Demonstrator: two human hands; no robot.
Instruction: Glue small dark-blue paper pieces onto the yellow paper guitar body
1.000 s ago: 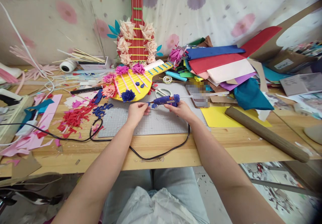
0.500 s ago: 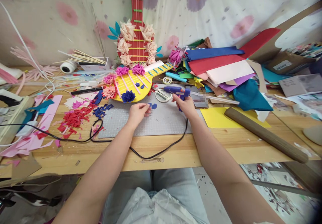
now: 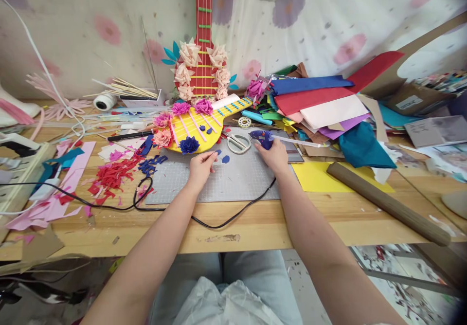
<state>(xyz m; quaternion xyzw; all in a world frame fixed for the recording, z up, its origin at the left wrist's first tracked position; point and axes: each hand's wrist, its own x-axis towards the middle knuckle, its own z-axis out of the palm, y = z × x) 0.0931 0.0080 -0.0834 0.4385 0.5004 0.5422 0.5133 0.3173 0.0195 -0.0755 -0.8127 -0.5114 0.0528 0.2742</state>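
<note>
My right hand (image 3: 274,154) is wrapped round a blue glue gun (image 3: 263,136) that rests on the far edge of the grey cutting mat (image 3: 233,184), beside white-handled scissors (image 3: 239,143). My left hand (image 3: 201,165) pinches a small blue paper piece (image 3: 218,153) just in front of the yellow paper guitar (image 3: 199,126), which carries pink, purple and blue paper flowers. Another blue piece (image 3: 225,159) lies on the mat close by. A red paper guitar (image 3: 202,47) with cream flowers stands against the wall behind.
The glue gun's black cord (image 3: 204,220) loops over the wooden table's front edge (image 3: 255,240). Red and blue paper scraps (image 3: 116,171) lie left of the mat. Stacked coloured sheets (image 3: 321,103), a yellow sheet (image 3: 317,176) and a brown cardboard tube (image 3: 386,203) are on the right.
My right hand carried the glue gun from over my left hand away to the mat's far right and set it down. My left hand kept its blue piece and shifted slightly toward the yellow guitar.
</note>
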